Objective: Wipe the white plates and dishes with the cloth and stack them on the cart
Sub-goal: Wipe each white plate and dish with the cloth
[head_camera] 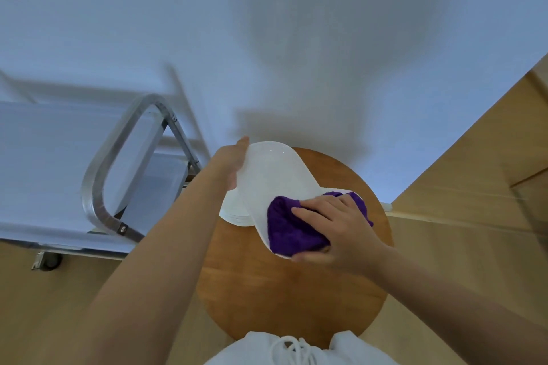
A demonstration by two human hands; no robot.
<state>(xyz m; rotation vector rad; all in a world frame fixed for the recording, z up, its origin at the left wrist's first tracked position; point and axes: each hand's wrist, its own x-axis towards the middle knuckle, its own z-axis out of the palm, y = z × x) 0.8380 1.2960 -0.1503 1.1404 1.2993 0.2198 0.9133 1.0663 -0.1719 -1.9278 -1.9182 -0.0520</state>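
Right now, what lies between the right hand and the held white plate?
The purple cloth, pressed under the right hand onto the white oval plate; head view.

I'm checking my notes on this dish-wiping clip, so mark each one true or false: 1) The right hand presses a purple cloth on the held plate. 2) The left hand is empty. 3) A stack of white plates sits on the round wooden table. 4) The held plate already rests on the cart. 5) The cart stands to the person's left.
1) True: the right hand presses the cloth on the plate.
2) False: the left hand grips the plate's edge.
3) True: the stack sits on the table.
4) False: the plate is held above the table.
5) True: the cart stands to the left.
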